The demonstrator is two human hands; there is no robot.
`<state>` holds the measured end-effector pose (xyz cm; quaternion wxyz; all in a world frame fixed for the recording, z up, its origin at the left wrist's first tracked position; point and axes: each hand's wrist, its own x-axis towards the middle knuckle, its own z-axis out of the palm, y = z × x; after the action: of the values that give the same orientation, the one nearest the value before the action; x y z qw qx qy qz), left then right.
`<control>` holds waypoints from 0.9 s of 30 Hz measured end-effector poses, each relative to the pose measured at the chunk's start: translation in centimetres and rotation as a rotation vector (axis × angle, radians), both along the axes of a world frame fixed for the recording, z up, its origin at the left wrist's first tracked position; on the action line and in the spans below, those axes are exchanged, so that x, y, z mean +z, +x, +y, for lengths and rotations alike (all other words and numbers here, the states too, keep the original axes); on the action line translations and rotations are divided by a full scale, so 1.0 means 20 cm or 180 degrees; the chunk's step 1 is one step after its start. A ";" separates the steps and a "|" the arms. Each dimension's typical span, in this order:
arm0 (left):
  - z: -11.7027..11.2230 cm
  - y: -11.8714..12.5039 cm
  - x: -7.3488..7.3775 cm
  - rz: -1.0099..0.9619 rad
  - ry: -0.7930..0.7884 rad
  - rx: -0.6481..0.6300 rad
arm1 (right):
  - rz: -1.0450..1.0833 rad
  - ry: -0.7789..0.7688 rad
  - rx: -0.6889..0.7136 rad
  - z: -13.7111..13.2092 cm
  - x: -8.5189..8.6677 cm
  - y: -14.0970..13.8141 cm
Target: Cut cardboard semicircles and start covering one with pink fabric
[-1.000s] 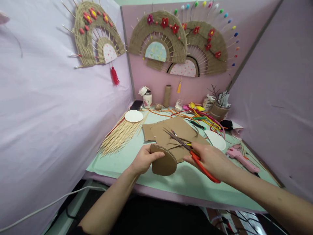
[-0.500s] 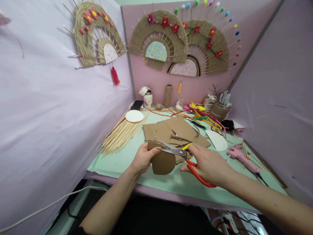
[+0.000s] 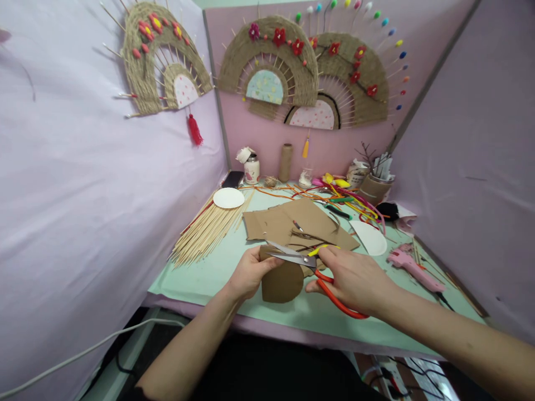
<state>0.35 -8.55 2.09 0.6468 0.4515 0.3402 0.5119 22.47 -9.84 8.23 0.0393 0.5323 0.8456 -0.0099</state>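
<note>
My left hand (image 3: 249, 271) grips a rounded piece of brown cardboard (image 3: 282, 282) by its left edge, holding it just above the green table (image 3: 200, 278). My right hand (image 3: 353, 278) is closed around the red handles of a pair of scissors (image 3: 311, 264). The scissor blades are slightly apart and lie across the top edge of the cardboard piece, pointing left toward my left thumb.
Larger brown cardboard sheets (image 3: 292, 223) lie behind my hands. A fan of bamboo skewers (image 3: 207, 231) and a white disc (image 3: 228, 197) are at the left, a white half-disc (image 3: 370, 236) and pink glue gun (image 3: 412, 267) at the right. Coloured pipe cleaners (image 3: 343, 197) and jars line the back wall.
The scissors swung from pointing away to pointing left and came down onto the top edge of the cardboard piece. My left hand shifted slightly with the cardboard.
</note>
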 end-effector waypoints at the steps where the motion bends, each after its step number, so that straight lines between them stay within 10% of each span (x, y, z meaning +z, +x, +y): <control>1: 0.00 0.00 0.00 0.0038 0.0007 -0.0029 | -0.0025 -0.0003 0.0010 0.00 0.01 0.00; 27: 0.01 0.02 0.03 -0.0085 -0.0365 -0.0082 | 0.0344 -0.0081 -0.0141 0.05 0.00 0.05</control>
<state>0.71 -8.26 2.69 0.6826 0.4112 0.3545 0.4892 23.43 -8.90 8.15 0.0000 0.5490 0.8343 -0.0503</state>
